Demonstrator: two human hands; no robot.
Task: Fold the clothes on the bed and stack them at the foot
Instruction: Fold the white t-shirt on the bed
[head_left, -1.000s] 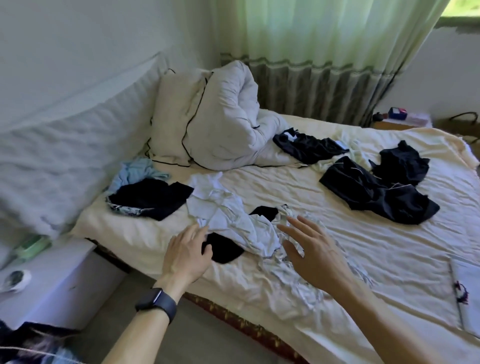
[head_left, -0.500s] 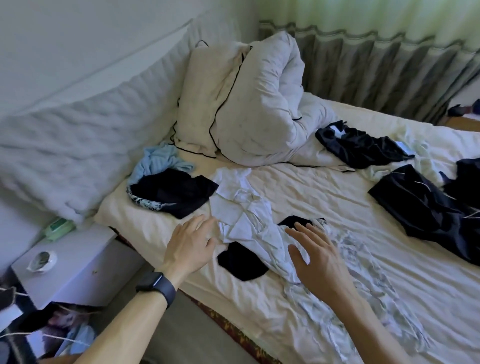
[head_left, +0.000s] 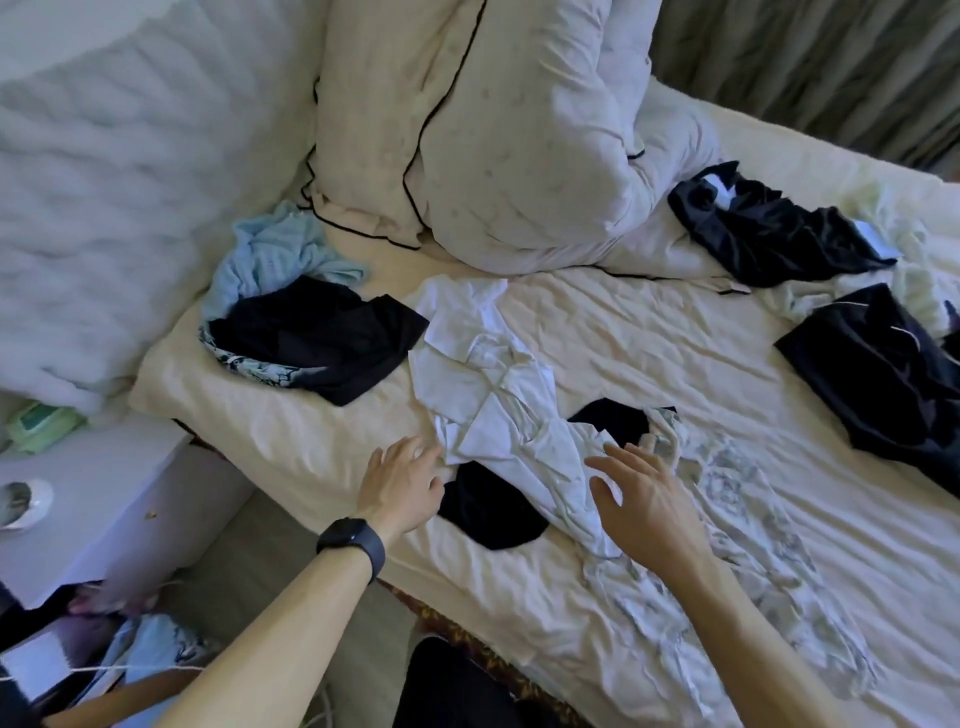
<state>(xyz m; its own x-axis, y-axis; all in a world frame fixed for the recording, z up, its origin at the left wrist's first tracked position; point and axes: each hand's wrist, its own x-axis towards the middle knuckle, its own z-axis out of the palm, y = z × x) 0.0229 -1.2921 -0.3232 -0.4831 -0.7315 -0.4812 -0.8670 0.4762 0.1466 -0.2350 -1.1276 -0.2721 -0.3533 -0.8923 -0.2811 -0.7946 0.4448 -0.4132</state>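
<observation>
Both hands are over the near edge of the bed (head_left: 649, 343), neither holding anything.

Left hand (head_left: 402, 480): wide, fingers straight and slightly apart, tips at the near edge of the white shirt (head_left: 493, 400). Contact with the cloth cannot be confirmed. A dark watch (head_left: 350, 540) sits on that wrist.

Right hand (head_left: 644, 499): wide, fingers spread, above the lower end of the white shirt, just beside the pale patterned garment (head_left: 727, 545).

The white shirt lies crumpled and unfolded, running diagonally across the sheet. A small black garment (head_left: 491, 512) lies under it, showing on both sides.

A larger black garment (head_left: 322, 338) lies to the left on top of a light blue garment (head_left: 270, 260), near the piped pillow (head_left: 374, 130). A bunched duvet (head_left: 519, 156) leans against that pillow. Two further black garments lie well apart on the right: one by the duvet (head_left: 769, 228), one at the frame edge (head_left: 883, 374). All are unfolded; no stack is visible.
</observation>
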